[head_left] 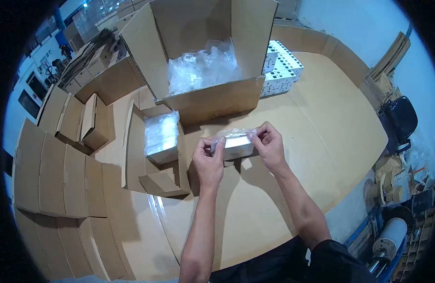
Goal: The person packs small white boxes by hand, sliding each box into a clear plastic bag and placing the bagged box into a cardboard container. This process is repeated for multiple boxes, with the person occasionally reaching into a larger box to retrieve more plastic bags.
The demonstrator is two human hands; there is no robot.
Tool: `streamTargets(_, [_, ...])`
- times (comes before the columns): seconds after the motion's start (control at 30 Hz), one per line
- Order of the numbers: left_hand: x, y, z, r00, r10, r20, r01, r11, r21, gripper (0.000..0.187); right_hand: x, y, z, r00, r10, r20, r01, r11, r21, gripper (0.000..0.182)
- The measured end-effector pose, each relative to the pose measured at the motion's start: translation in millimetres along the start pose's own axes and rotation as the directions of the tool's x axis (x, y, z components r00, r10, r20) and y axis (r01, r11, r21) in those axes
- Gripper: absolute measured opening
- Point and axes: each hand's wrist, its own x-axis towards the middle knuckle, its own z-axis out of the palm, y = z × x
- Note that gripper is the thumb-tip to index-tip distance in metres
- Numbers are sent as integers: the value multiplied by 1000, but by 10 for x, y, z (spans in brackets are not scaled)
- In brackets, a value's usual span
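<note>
Between my two hands is a small white box point(237, 152), with a clear plastic bag point(236, 133) around its upper part. My left hand point(209, 160) pinches the bag at the box's left end, thumb on top. At the other end, the fingers and thumb of my right hand point(270, 147) are closed on the plastic too. Left of my hands, an open cardboard carton point(153, 181) holds a row of plastic-wrapped white boxes point(161, 134). Behind it stands a larger open carton point(217, 101) with a heap of clear plastic bags point(205, 68) inside.
White boxes with dark markings point(281, 70) are stacked behind the large carton, to the right. Brown cartons point(61, 174) stand in rows along the left. A black chair point(399, 122) and a white roll point(391, 236) are beyond the cardboard-covered table's point(330, 122) right edge.
</note>
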Motion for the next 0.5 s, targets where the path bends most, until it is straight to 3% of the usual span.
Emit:
streamTargets(0.07, [-12,37,18,1000,13,-9,-13,1000,7,27,-22,-106,35,997,19,-69,-14,998,66,33])
streamTargets(0.17, [38,9,-62,999,39,-19,-39,999,4,27,-67,-283,220,988,-131,-77,145,965,220,38])
streamTargets(0.2, [37,-1,-40,999,41,-18,-41,999,-2,27,-56,-280,167,988,-133,-77,147,965,215,38])
streamTargets(0.27, [34,-25,-21,999,43,-10,-43,999,3,26,-45,-255,21,952,-307,17,304,949,87,36])
streamTargets(0.3, [28,-32,-20,999,43,-5,-43,999,4,26,-61,-258,-28,952,-307,13,305,949,86,36])
streamTargets(0.37, [22,-30,14,998,51,-25,-52,997,-51,25,-91,-278,-142,959,-235,158,249,965,-77,29])
streamTargets(0.43, [26,-41,23,998,58,-17,-59,997,-46,25,-98,-321,-115,958,-243,154,264,955,-135,23])
streamTargets(0.5, [30,-33,14,998,65,-7,-65,997,-32,24,-116,-373,-90,986,-11,166,36,988,-151,26])
